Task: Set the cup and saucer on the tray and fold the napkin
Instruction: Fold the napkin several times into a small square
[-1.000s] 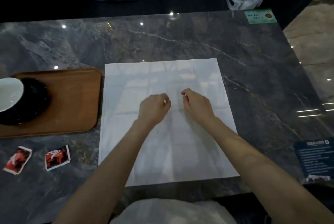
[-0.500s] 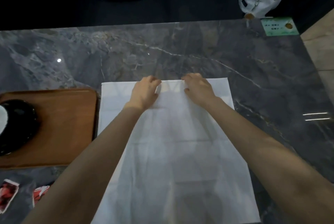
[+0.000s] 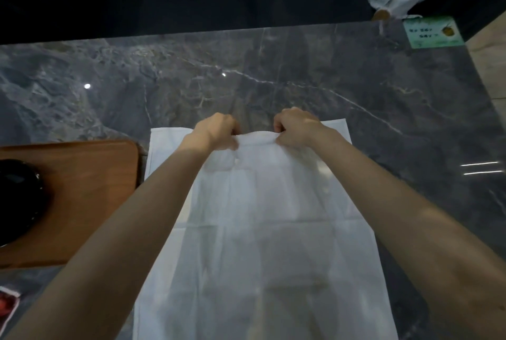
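A: Where does the white napkin (image 3: 262, 230) lie?

B: Flat on the grey marble table (image 3: 383, 120), just right of the wooden tray (image 3: 90, 175); the black saucer (image 3: 19, 200) sits on the tray's left part.

A: What has changed from half a second ago?

B: The left hand (image 3: 216, 131) and right hand (image 3: 297, 127), then resting flat on the far edge, now curl their fingers and pinch it. Between them the edge is lifted into a small ridge.
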